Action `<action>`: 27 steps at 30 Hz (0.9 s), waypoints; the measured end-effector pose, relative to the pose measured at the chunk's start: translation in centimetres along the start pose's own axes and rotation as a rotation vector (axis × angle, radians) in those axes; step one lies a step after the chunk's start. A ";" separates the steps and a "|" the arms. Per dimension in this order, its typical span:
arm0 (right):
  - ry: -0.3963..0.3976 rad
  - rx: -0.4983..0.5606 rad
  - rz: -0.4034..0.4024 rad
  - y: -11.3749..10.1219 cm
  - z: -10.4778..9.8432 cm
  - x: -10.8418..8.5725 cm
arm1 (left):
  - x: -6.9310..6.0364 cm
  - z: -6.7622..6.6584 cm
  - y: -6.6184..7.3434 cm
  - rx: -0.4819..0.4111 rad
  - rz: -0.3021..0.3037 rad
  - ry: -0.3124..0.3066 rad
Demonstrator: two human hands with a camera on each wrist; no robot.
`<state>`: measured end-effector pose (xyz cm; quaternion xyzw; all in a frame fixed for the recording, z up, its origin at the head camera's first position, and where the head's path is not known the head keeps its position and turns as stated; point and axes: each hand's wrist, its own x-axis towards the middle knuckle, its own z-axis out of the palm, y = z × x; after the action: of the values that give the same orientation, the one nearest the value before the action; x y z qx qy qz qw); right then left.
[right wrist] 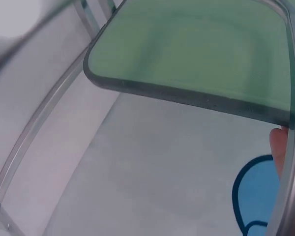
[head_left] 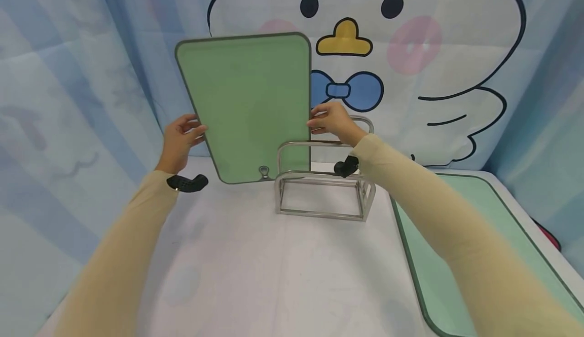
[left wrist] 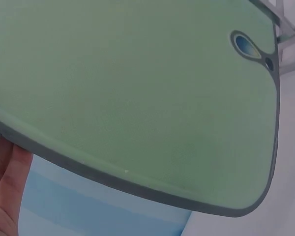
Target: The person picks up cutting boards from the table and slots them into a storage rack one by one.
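A green cutting board (head_left: 251,99) with a grey rim stands upright above the table, its hole near the lower edge. On its left edge, my left hand (head_left: 179,137) grips it between thumb and fingers. My right hand (head_left: 335,121) holds the opposite edge. The board's lower right corner is inside the metal rack (head_left: 324,216), behind one of its upper rails. In the left wrist view, part of the left hand (left wrist: 10,182) shows at the board's rim. Only a fingertip of the right hand (right wrist: 279,145) shows in the right wrist view, partly hidden by a rack bar.
A second, larger pale green board (head_left: 483,210) lies flat on the right of the white table (head_left: 274,276), partly under my right forearm. Behind the table hangs a curtain (head_left: 456,114) with a cartoon figure. Something red (head_left: 547,235) shows at the right edge.
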<state>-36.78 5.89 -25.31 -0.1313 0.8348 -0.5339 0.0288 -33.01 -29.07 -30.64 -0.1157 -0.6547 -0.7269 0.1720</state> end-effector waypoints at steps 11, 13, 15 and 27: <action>0.004 0.003 -0.012 1.0 -2.1 -1.1 | 0.5 1.9 0.4 0.117 0.009 -0.048; 0.004 0.005 -0.021 1.2 -2.5 -1.3 | 0.6 2.1 0.4 0.112 0.000 -0.068; 0.000 0.000 -0.028 1.5 -2.9 -1.4 | 0.6 2.3 0.3 0.114 -0.013 -0.088; 0.001 -0.038 -0.051 2.5 -5.1 -2.5 | 1.1 4.3 0.3 0.167 -0.033 -0.137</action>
<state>-35.84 11.99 -25.58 -0.1529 0.8411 -0.5187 0.0122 -34.21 -24.90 -29.45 -0.1396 -0.7252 -0.6627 0.1240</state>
